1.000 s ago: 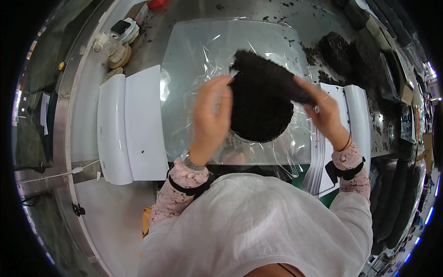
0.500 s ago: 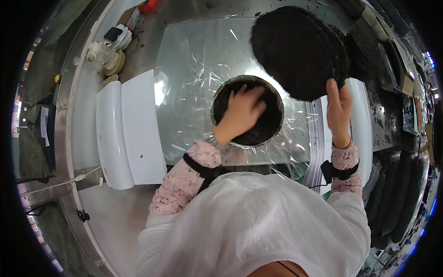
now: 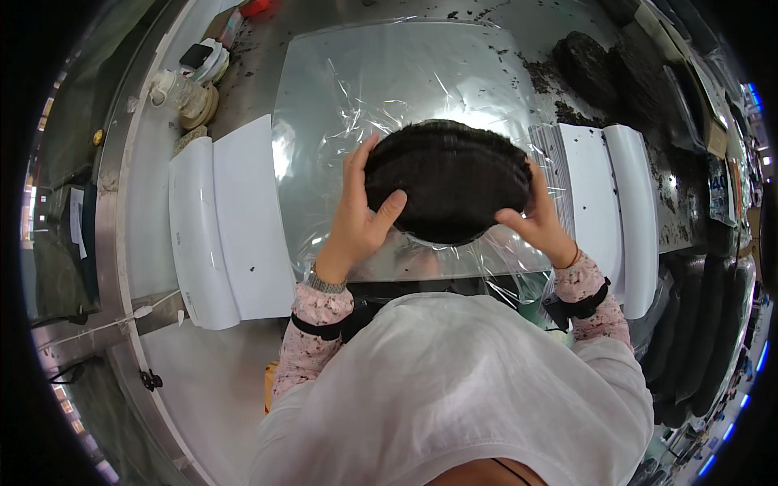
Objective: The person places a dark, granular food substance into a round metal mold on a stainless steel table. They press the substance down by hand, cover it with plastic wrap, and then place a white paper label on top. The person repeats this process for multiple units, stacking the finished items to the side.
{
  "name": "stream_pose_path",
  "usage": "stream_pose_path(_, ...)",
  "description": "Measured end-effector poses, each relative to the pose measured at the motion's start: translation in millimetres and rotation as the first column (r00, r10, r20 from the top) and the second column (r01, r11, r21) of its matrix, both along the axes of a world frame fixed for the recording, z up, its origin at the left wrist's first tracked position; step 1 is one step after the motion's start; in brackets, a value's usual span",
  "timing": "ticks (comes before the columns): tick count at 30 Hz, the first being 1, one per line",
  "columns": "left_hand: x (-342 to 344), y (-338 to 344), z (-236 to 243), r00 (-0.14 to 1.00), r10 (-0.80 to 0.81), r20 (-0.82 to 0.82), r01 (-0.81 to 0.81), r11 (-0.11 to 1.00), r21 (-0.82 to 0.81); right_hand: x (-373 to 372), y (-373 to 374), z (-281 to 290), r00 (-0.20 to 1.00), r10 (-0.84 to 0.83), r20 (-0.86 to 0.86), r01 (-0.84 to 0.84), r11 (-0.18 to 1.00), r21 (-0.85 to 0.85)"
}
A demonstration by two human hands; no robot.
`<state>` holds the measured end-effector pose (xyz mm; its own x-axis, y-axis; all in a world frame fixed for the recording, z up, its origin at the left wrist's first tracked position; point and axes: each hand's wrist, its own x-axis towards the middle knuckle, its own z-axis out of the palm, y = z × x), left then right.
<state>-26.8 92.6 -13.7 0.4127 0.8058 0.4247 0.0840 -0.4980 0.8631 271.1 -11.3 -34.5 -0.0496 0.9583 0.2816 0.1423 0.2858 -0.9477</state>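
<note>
My left hand [image 3: 362, 205] grips the left edge of a dark, rounded, fibrous black sheet or stack [image 3: 444, 174], thumb on its top and fingers round its side. My right hand [image 3: 528, 209] grips its right edge the same way. The black piece lies over the middle of a clear plastic film on a pale glass-like board [image 3: 312, 89], above where the round dish was. The dish is almost wholly hidden beneath it; only a thin pale rim shows in places.
Paper stacks with rolled edges flank the board, left [image 3: 251, 202] and right [image 3: 592, 219]. Dark discs [image 3: 579, 69] and scraps lie at the back right. A clear jar [image 3: 182, 99], a phone [image 3: 194, 57] and a red object [image 3: 253, 6] are at the back left. Black bundles [image 3: 689, 324] lie right.
The black piece has come from the upper right down over the round dish, covering it. My left hand has left the dish's inside for the piece's left edge; my right hand has moved inward and lower.
</note>
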Motion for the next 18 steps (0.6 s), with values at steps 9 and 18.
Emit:
stream_pose_path(9,10.3,9.8,34.6,0.948,0.288,-0.134,-0.303,0.946,-0.114,-21.3,50.9,44.1,0.965,-0.261,0.029,0.262,0.962,-0.070)
stream_pose_path(18,65.3,41.6,-16.5,0.660,0.297,-0.690,-0.076,0.940,0.332,-11.6,73.3,-0.2,0.945,-0.157,0.287,0.250,0.913,-0.323)
